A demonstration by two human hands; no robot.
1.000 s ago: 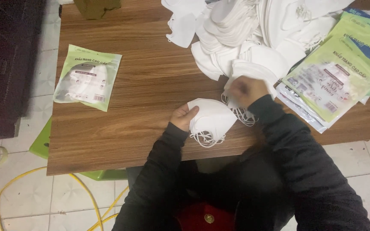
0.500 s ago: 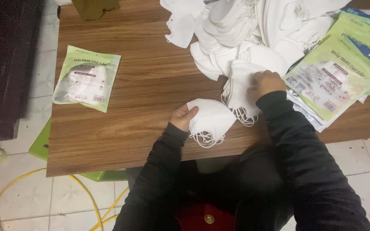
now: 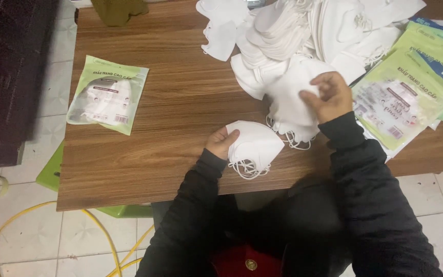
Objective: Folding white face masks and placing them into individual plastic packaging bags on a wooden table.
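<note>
The left hand rests on the wooden tabletop near its front edge, its grip closed on a small stack of folded white masks: the thumb lies on top of the stack's left edge and the fingers sit beneath or beside it. The ear loops of that stack spill out just below the hand toward the tabletop's edge. Up and to the right of it, well clear of the left hand, the right hand has its grip pinched on a white mask at the near edge of a big loose heap of white masks, thumb and fingertips closed on the fabric. More ear loops dangle between the two hands. Just to the right of the right hand lies a spread of flat green and clear packets, some overlapping. Far to the left of the left hand, alone on the wood, lies one filled green packet with a mask inside. Both arms wear dark sleeves.
</note>
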